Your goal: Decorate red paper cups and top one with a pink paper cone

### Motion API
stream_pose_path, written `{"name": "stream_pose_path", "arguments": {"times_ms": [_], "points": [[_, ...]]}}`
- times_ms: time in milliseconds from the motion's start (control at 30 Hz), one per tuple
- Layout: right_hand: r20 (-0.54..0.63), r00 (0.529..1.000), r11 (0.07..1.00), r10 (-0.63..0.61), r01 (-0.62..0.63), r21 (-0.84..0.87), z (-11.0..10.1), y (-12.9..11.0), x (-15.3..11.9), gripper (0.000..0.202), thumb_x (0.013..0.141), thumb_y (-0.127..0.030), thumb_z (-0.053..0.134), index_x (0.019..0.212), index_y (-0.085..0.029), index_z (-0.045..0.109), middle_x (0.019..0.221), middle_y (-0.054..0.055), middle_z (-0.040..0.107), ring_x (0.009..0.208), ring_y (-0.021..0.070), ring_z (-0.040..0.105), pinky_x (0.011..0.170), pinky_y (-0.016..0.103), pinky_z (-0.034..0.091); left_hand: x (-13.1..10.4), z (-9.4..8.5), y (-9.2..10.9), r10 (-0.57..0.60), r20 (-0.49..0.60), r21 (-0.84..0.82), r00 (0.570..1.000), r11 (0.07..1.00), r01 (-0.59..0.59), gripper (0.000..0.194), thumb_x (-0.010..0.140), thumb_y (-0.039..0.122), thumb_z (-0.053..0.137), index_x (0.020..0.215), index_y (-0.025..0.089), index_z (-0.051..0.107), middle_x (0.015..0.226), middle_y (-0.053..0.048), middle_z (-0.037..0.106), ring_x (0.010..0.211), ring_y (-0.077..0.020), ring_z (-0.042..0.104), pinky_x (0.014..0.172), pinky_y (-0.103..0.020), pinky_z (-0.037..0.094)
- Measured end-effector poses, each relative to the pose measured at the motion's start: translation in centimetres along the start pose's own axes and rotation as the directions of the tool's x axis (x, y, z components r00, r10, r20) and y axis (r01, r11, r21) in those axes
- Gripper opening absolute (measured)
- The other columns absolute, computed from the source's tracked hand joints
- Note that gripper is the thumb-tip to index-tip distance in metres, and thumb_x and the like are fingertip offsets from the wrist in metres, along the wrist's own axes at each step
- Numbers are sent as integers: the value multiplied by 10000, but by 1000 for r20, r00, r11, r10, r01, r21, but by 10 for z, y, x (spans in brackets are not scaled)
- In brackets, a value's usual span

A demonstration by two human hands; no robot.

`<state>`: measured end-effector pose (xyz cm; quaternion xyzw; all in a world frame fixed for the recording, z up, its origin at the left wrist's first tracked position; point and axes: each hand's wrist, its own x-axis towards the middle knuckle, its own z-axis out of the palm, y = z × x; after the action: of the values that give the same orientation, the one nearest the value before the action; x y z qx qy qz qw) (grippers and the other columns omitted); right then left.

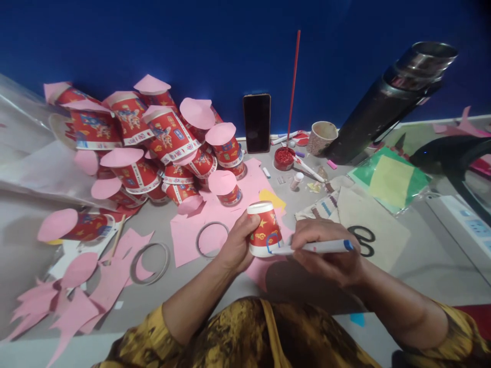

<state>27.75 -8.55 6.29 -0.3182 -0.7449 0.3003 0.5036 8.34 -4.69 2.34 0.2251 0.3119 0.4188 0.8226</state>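
My left hand (240, 240) is wrapped round the left side of a red paper cup (264, 230) with a white rim, held above the table near the middle. In my right hand (328, 250) is a white marker (322, 247) with a blue end, its tip touching the cup's lower right part. Blue lines show on the cup beside the tip. Pink paper (192, 230) lies behind and to the left of my left hand, with a grey ring (197, 245) on it.
Several red cups with pink paper cones (169, 135) are piled at the left. A phone (257, 124) leans on the blue wall. Black-handled scissors (362, 240), a tall black flask (378, 110) and a beige cup (321, 139) stand or lie at the right.
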Motion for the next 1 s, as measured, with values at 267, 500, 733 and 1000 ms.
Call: {"name": "stream_pose_path", "arguments": {"times_ms": [267,500,733,1000], "points": [[5,1000,1000,4,-4,2,0,1,0,81,921,-131,655,944,-208,671,685,16,690,586,155,618,577,286,458,0,-1,0,-29,-15,38,999,999,30,567,738,484,902,1121,110,716,917,-107,802,782,-232,750,770,-351,594],[4,1000,1000,3,-3,-2,0,0,1,69,937,-146,646,938,-211,669,666,13,689,580,156,617,575,285,459,0,-2,0,-27,-2,46,1000,999,27,558,756,489,884,1133,117,710,906,-102,797,793,-242,753,775,-363,590],[-55,998,1000,-16,15,-21,0,3,-2,93,927,-134,643,976,-207,674,723,33,713,616,170,652,587,293,476,0,0,1,-23,-6,44,1000,999,24,552,740,491,896,1102,111,722,889,-94,791,769,-237,750,780,-365,591],[-103,994,997,-26,19,-69,0,4,-3,87,939,-167,649,1003,-214,684,721,30,714,611,188,660,585,321,501,-1,0,0,-20,-24,3,1000,1000,20,536,730,453,916,1108,129,716,916,-74,785,779,-210,738,759,-332,589]]}}
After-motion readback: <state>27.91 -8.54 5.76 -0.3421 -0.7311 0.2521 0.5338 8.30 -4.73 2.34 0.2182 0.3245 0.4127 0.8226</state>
